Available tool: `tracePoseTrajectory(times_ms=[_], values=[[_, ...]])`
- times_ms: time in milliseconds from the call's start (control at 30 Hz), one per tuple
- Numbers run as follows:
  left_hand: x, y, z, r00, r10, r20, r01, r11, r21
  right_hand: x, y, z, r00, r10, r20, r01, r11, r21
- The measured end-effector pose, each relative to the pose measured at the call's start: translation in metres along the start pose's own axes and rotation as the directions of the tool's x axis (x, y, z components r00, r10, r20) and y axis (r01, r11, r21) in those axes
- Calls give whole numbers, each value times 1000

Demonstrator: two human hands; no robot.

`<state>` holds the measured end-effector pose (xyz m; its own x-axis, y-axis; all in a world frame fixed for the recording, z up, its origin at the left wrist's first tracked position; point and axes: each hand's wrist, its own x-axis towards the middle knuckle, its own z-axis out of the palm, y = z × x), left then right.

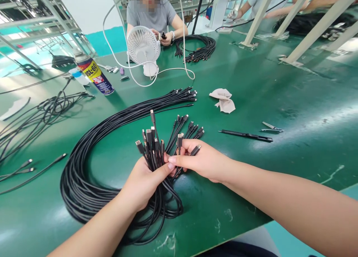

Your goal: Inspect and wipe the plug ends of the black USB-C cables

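Note:
Near the table's front edge, my left hand is wrapped round a bunch of black USB cables, their plugs pointing up. Close against it, my right hand pinches a couple of cables, with one plug upright and another tilted right. The thumbs of both hands nearly meet. Below the hands the cables loop down to the table and join a long curved bundle on the left. That bundle's far ends lie beyond my hands. More plugs rest on the table just behind my right hand.
On the green table stand a spray can and a white fan. Tweezers, a small metal tool and a crumpled cloth lie right. Loose cables spread left. A co-worker sits opposite, near coiled cables.

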<state>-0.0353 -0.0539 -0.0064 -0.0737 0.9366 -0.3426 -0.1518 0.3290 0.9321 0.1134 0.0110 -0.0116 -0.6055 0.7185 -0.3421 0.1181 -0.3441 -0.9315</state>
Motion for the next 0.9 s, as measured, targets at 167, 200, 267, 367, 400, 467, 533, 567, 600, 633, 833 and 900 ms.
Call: tracePoseTrajectory(times_ms=[167, 200, 267, 367, 400, 467, 533, 567, 600, 633, 833, 900], values=[[-1, 1, 0, 1000, 3, 29, -3, 1000, -26, 0, 0, 0, 1000, -14, -28, 13, 1000, -25], [-1, 1, 0, 999, 3, 40, -2, 1000, -29, 0, -1, 0, 1000, -14, -24, 14, 1000, -2], [-1, 1, 0, 998, -15, 65, 17, 999, -35, 0, -1, 2, 1000, 1, 2, -2, 998, 67], [0, 1, 2, 996, -45, 76, 49, 998, -42, 1, -2, 4, 999, 28, 20, -30, 989, 144], [0, 1, 2, 996, -47, 72, 50, 998, -41, 1, -3, 4, 999, 31, 18, -33, 988, 154], [0, 1, 3, 997, -48, 64, 50, 998, -38, 0, -4, 6, 999, 34, 18, -37, 986, 163], [1, 2, 4, 996, -48, 68, 51, 998, -43, 0, -5, 6, 999, 43, 25, -47, 985, 167], [1, 2, 5, 996, -46, 72, 50, 998, -48, 0, -5, 7, 998, 48, 27, -52, 985, 168], [1, 2, 5, 996, -45, 77, 49, 997, -52, -1, -5, 7, 998, 51, 27, -55, 985, 166], [1, 3, 5, 996, -44, 81, 48, 997, -55, -1, -5, 7, 998, 51, 28, -55, 985, 162], [0, 3, 2, 994, -29, 108, 36, 997, -67, -6, -7, 5, 998, -3, 58, -2, 997, 76], [0, 3, 1, 992, -29, 124, 37, 997, -65, -9, -10, 4, 997, -46, 57, 45, 999, 18]])
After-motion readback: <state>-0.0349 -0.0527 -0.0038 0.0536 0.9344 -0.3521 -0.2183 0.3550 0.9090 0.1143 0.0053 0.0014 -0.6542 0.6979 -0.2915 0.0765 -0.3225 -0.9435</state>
